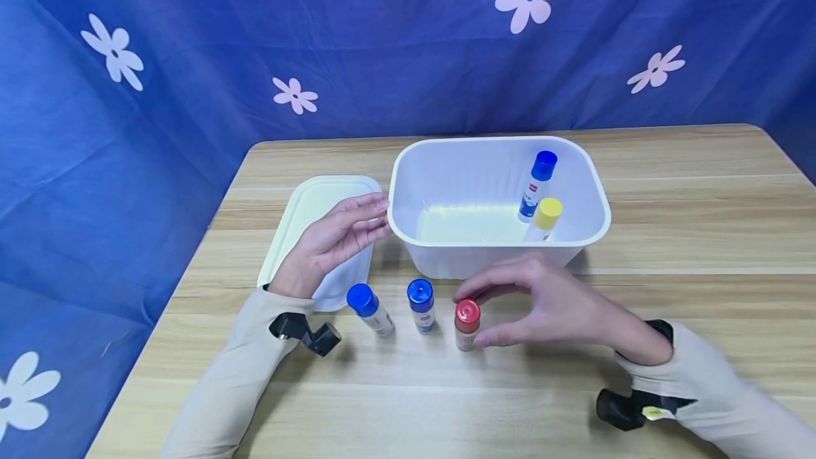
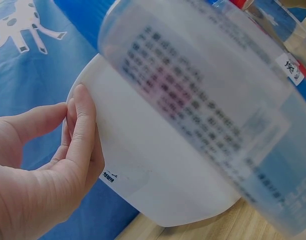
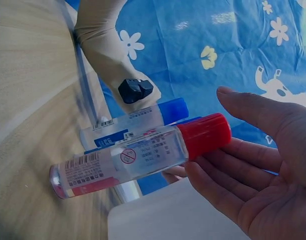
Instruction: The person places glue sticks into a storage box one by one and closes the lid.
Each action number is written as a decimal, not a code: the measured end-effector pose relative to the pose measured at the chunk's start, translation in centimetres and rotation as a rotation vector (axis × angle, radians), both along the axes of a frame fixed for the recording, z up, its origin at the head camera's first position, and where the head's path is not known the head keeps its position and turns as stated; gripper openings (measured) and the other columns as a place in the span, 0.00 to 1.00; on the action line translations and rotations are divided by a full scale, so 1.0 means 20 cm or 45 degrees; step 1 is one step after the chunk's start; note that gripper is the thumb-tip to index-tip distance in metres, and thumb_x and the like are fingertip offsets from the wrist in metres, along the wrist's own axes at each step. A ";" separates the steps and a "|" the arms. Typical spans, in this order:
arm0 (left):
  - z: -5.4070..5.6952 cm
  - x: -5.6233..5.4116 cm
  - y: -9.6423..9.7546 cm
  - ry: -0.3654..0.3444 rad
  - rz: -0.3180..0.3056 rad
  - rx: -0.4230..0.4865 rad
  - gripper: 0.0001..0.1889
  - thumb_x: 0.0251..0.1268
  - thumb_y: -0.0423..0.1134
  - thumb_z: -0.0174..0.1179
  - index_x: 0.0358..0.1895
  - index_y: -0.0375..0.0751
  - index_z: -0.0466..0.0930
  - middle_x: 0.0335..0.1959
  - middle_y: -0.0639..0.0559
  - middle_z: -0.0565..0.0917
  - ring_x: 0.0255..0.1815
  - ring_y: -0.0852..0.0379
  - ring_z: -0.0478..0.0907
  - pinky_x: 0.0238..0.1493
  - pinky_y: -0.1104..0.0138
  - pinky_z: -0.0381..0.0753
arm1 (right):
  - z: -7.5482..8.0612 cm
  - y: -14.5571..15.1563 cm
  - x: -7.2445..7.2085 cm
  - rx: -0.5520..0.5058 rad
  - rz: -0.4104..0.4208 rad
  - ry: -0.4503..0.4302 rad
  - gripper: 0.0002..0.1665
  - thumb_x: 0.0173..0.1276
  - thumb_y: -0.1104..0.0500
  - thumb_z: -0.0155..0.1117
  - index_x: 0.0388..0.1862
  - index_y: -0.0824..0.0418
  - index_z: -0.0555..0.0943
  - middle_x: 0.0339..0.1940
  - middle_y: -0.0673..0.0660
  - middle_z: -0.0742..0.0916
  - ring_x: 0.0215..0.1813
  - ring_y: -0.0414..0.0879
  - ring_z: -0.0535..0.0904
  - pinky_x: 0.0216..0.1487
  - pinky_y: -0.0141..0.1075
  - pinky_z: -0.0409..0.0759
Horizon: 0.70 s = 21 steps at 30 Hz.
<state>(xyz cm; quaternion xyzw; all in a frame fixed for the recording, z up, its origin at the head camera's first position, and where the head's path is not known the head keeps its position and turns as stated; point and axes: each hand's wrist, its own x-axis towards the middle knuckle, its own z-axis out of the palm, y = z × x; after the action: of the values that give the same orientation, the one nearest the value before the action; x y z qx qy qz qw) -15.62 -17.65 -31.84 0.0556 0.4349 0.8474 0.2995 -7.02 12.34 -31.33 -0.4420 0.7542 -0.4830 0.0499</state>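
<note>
My right hand is around a red-capped glue bottle standing on the table. In the right wrist view its fingers lie behind the red cap, while the thumb is held apart from it. With fingers nearly straight, my left hand touches the left end of a white plastic bin. Two blue-capped glue bottles stand left of the red one. Inside the bin, on its right side, are a blue-capped bottle and a yellow-capped bottle, its lower part hidden by the front wall.
A white lid lies flat on the wooden table, left of the bin and partly under my left forearm. Behind the table hangs a blue cloth with white flowers. In the left wrist view a blue-capped bottle looms close to the camera.
</note>
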 end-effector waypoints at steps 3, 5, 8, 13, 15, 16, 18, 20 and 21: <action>0.00 0.00 0.00 -0.004 0.006 -0.006 0.07 0.71 0.27 0.52 0.46 0.33 0.79 0.40 0.43 0.82 0.41 0.54 0.82 0.48 0.67 0.84 | -0.01 -0.01 0.00 0.009 0.003 0.019 0.23 0.53 0.53 0.78 0.48 0.57 0.84 0.42 0.46 0.88 0.43 0.37 0.84 0.48 0.33 0.83; 0.00 0.00 0.00 -0.011 0.011 -0.009 0.08 0.72 0.26 0.51 0.46 0.33 0.79 0.40 0.43 0.82 0.41 0.54 0.82 0.48 0.67 0.84 | -0.01 -0.01 0.00 0.014 0.004 0.025 0.23 0.54 0.54 0.78 0.48 0.57 0.85 0.42 0.45 0.88 0.43 0.37 0.84 0.48 0.33 0.83; 0.00 0.00 0.00 -0.026 0.022 -0.021 0.09 0.73 0.26 0.49 0.46 0.32 0.79 0.40 0.43 0.82 0.41 0.54 0.82 0.48 0.67 0.84 | -0.02 -0.02 0.00 0.003 0.017 0.050 0.22 0.52 0.57 0.79 0.47 0.58 0.85 0.41 0.46 0.88 0.42 0.37 0.84 0.47 0.33 0.83; 0.00 0.00 0.00 -0.016 0.018 -0.029 0.09 0.73 0.26 0.48 0.47 0.33 0.79 0.41 0.43 0.82 0.41 0.54 0.82 0.48 0.67 0.84 | -0.03 -0.03 -0.01 -0.021 0.041 0.101 0.22 0.50 0.64 0.79 0.46 0.59 0.85 0.41 0.48 0.88 0.41 0.37 0.84 0.46 0.33 0.84; 0.00 0.00 0.00 -0.009 0.017 -0.029 0.08 0.72 0.26 0.49 0.46 0.33 0.78 0.40 0.43 0.82 0.41 0.54 0.82 0.48 0.67 0.84 | -0.03 -0.03 -0.02 -0.026 0.048 0.110 0.22 0.50 0.65 0.78 0.46 0.60 0.85 0.41 0.49 0.88 0.42 0.38 0.84 0.46 0.33 0.84; 0.00 0.00 0.00 -0.008 0.018 -0.030 0.08 0.72 0.26 0.49 0.46 0.33 0.78 0.40 0.43 0.82 0.41 0.54 0.82 0.48 0.67 0.84 | -0.03 -0.03 -0.02 -0.027 0.052 0.109 0.22 0.50 0.66 0.78 0.46 0.60 0.85 0.41 0.50 0.88 0.42 0.38 0.84 0.46 0.33 0.84; 0.00 0.00 0.00 -0.010 0.015 -0.024 0.08 0.72 0.26 0.50 0.46 0.33 0.78 0.40 0.43 0.82 0.41 0.54 0.82 0.48 0.67 0.84 | -0.03 -0.03 -0.02 -0.026 0.052 0.103 0.22 0.50 0.66 0.78 0.46 0.60 0.85 0.42 0.50 0.88 0.42 0.38 0.84 0.46 0.33 0.84; 0.00 0.00 0.00 -0.010 0.016 -0.028 0.08 0.72 0.26 0.49 0.46 0.33 0.78 0.40 0.44 0.82 0.41 0.54 0.82 0.48 0.67 0.84 | -0.03 -0.03 -0.02 -0.024 0.050 0.101 0.22 0.50 0.66 0.78 0.46 0.60 0.85 0.41 0.49 0.88 0.42 0.38 0.84 0.46 0.33 0.84; 0.00 0.00 0.00 -0.012 0.017 -0.029 0.08 0.73 0.26 0.49 0.46 0.33 0.78 0.40 0.44 0.82 0.41 0.54 0.82 0.48 0.67 0.84 | -0.04 -0.03 -0.02 -0.022 0.045 0.092 0.22 0.50 0.66 0.78 0.46 0.60 0.85 0.41 0.49 0.88 0.42 0.38 0.84 0.46 0.33 0.84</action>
<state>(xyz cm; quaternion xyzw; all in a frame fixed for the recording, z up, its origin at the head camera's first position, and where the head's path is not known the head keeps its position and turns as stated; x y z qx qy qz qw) -15.65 -17.57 -31.78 0.0452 0.4434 0.8446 0.2967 -7.43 11.76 -32.05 -0.4728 0.7435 -0.4722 0.0273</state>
